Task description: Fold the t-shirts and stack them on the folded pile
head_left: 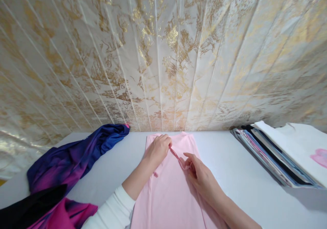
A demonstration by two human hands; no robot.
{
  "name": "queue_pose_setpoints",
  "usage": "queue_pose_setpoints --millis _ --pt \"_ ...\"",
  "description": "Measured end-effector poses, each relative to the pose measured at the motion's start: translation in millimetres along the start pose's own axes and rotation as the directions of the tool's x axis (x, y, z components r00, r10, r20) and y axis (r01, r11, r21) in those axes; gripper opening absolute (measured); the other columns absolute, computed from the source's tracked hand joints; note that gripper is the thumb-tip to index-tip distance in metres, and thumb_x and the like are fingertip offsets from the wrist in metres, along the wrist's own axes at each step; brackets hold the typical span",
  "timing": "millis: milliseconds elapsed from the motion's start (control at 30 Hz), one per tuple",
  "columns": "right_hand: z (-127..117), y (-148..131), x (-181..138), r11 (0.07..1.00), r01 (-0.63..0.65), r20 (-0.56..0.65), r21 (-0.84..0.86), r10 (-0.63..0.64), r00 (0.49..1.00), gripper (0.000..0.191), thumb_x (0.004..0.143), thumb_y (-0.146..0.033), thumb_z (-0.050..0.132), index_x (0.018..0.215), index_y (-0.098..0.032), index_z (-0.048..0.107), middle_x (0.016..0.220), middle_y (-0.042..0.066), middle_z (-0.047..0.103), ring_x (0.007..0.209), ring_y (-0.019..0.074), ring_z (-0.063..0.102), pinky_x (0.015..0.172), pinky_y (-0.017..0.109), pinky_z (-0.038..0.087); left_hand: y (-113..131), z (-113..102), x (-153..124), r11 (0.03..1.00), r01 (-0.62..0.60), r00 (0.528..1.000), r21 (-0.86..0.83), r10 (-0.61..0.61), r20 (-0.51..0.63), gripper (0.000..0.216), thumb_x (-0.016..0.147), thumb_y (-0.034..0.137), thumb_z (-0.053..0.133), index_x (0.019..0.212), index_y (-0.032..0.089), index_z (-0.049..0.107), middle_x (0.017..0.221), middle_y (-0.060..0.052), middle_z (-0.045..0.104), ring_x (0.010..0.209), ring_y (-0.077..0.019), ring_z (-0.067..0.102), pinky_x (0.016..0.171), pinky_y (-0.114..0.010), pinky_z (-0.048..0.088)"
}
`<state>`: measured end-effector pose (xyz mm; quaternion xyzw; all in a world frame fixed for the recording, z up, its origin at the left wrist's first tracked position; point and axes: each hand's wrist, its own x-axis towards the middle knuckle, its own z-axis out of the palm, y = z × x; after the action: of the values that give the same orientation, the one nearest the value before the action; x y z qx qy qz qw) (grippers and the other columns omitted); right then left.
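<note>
While between hands point(157, 150) point(203, 179), pink strip point(176, 155).

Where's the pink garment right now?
In the head view, the pink garment lies bottom centre on the table, under the left hand and right hand, between the blue-purple garment and folded stack.

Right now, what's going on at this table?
A person is handling a pink garment laid out on the white table. The left hand and right hand hold a thin pink strip between them, just above the garment. To the right sits a stack of folded clothes, a white top uppermost. To the left lies a rumpled blue-and-purple garment, with black cloth and bright pink cloth nearer the camera.
</note>
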<state>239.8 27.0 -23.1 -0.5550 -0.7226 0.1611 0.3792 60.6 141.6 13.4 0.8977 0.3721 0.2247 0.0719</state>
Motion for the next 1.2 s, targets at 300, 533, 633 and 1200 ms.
queue_pose_setpoints --millis 300,533,633,1200 --pt "-6 -12 5 1.0 0.011 -0.009 -0.014 -0.011 1.0 0.048 0.077 -0.007 0.044 0.122 -0.025 0.046 0.092 0.003 0.056 0.073 0.0164 0.06 0.065 0.026 0.05 26 0 0 0.981 -0.183 0.977 -0.069 0.189 0.102 0.013 0.083 0.009 0.056 0.084 0.021 0.061 0.095 -0.001 0.062 0.093 -0.0182 0.055 0.084 -0.03 0.042" --pt "-2 -6 3 1.0 0.001 -0.008 -0.01 -0.001 1.0 0.046 0.079 -0.009 0.043 0.123 -0.022 0.043 0.08 -0.001 0.059 0.069 0.0161 0.059 0.065 0.027 0.049 23 5 5 0.976 -0.213 0.967 -0.051 0.218 0.136 0.01 0.089 0.013 0.057 0.084 0.019 0.062 0.091 -0.002 0.063 0.09 -0.0185 0.056 0.082 -0.03 0.041" --pt "-1 -7 4 0.999 0.023 -0.011 -0.038 -0.024 1.0 0.041 0.082 -0.012 0.042 0.122 -0.021 0.044 0.077 -0.001 0.06 0.066 0.0158 0.058 0.064 0.027 0.049 19 3 6 0.976 -0.21 0.965 -0.06 0.216 0.145 0.013 0.089 0.01 0.056 0.084 0.02 0.063 0.092 0.0 0.064 0.089 -0.0162 0.058 0.082 -0.027 0.041" --pt "-5 -13 5 0.992 0.022 0.06 -0.125 -0.014 0.998 0.026 0.082 -0.014 0.047 0.107 -0.018 0.051 0.079 0.001 0.057 0.069 0.0176 0.056 0.064 0.028 0.045 24 -8 11 0.991 -0.128 0.972 0.04 0.117 0.203 0.007 0.08 0.016 0.06 0.084 0.02 0.063 0.089 -0.002 0.065 0.086 -0.02 0.059 0.08 -0.032 0.043"
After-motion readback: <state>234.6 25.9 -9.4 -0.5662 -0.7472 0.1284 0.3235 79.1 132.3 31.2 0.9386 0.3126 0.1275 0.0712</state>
